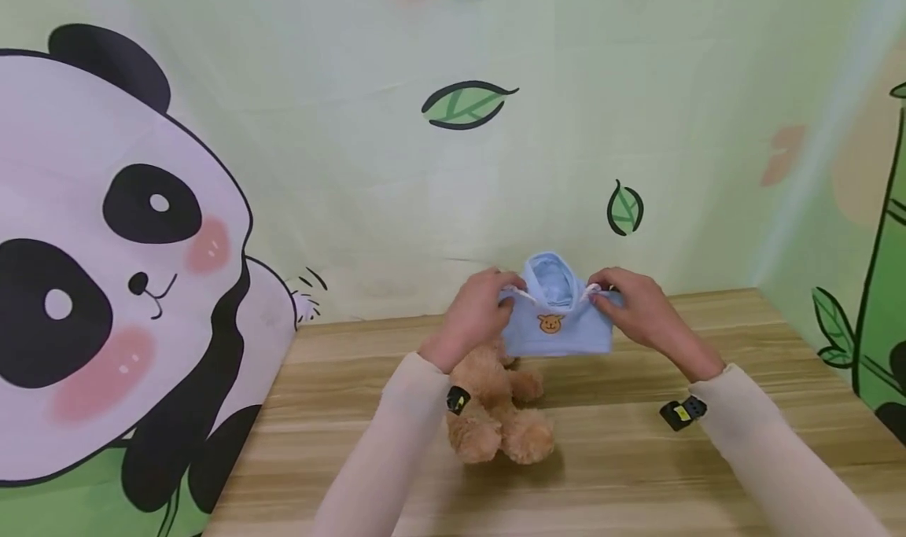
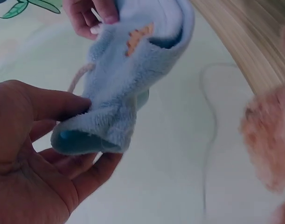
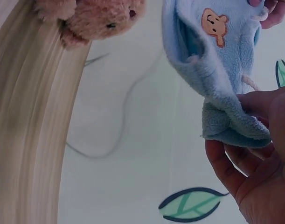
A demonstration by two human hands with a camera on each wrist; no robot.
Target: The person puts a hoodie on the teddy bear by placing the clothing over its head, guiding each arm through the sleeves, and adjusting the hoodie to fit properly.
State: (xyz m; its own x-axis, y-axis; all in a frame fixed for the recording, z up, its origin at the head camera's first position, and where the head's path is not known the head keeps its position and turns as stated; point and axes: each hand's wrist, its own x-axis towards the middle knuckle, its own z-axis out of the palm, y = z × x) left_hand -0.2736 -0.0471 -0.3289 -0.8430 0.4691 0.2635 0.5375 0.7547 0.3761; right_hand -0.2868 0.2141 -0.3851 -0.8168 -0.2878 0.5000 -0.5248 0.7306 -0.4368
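Observation:
A small light-blue fleece hoodie (image 1: 524, 331) with an orange bear-face patch hangs upright between both hands, above the table. My left hand (image 1: 483, 310) pinches its sleeve and shoulder on the left, thumb on one side and fingers on the other. On the right side, my right hand (image 1: 633, 305) pinches the other sleeve the same way. White drawstrings show near both grips. Behind the left forearm a brown plush teddy bear (image 1: 527, 435) sits on the table, its head mostly hidden by the hand. In the left wrist view the sleeve opening (image 2: 81, 140) faces the camera.
The wood-grain table (image 1: 609, 458) meets a fabric backdrop (image 1: 354, 167) printed with a panda and leaves. A side panel (image 1: 828, 230) stands at the right. Black straps with small devices (image 1: 683, 413) hang at the wrists.

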